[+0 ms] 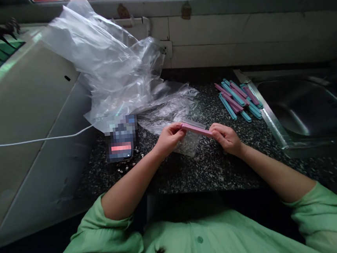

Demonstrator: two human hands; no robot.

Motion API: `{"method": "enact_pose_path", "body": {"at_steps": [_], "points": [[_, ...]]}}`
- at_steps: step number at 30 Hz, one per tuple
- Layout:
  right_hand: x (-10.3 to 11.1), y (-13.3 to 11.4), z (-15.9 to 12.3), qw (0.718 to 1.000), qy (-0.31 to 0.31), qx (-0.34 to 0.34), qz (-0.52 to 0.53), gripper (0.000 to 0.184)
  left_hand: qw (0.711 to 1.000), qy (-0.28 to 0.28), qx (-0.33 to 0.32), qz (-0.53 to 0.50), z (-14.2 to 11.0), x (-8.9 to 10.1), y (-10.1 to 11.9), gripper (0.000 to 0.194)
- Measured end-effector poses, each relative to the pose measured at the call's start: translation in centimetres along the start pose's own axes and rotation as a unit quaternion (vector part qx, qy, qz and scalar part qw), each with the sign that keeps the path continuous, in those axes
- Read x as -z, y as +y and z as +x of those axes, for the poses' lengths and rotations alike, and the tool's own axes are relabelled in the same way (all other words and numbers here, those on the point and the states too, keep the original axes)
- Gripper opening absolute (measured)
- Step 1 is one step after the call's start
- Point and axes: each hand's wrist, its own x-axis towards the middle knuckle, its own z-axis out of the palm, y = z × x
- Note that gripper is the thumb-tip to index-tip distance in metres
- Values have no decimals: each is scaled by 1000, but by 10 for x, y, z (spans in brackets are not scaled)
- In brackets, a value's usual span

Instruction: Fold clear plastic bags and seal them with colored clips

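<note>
Over speckled counter (190, 177), slim pink clip (197, 130)

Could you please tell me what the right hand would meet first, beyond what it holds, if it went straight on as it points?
Past the pink clip, the right hand would probably meet the crumpled clear plastic on the counter, though depth is unclear.

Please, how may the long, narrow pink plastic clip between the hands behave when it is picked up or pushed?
The long, narrow pink plastic clip is probably stiff: it runs straight from the left hand to the right hand. Being so slim, it is likely light for its length.
</note>
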Motion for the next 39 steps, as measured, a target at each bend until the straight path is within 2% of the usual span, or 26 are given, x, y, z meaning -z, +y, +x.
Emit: {"method": "enact_pose_path", "body": {"at_steps": [8, 14, 16, 21, 24, 29, 35, 39], "points": [[-3, 1, -1, 999, 25, -18, -34, 41, 999, 2, 37, -31, 1, -3, -1, 26], [-4, 4, -2, 999, -6, -17, -36, 44, 997, 11, 63, -50, 2, -3, -4, 33], [-3, 3, -2, 999, 3, -11, -43, 41, 994, 18, 78, -69, 3, -1, -6, 33], [-1, -5, -3, 989, 73, 33, -125, 21, 994, 17, 73, -84, 3, -1, -9, 32], [-3, -8, -3, 977, 65, 76, -188, 18, 995, 1, 70, -76, 2, -3, -9, 33], [-7, -7, -3, 961, 71, 109, -242, 7, 996, -11, 72, -58, 2, -4, -8, 23], [-6, -5, -3, 952, 81, 123, -269, 5, 995, -18, 92, -32, 1, 0, -5, 8], [-6, -3, -4, 948, 77, 132, -280, 5, 989, -20, 117, -84, 0, -1, 1, 6]]}}
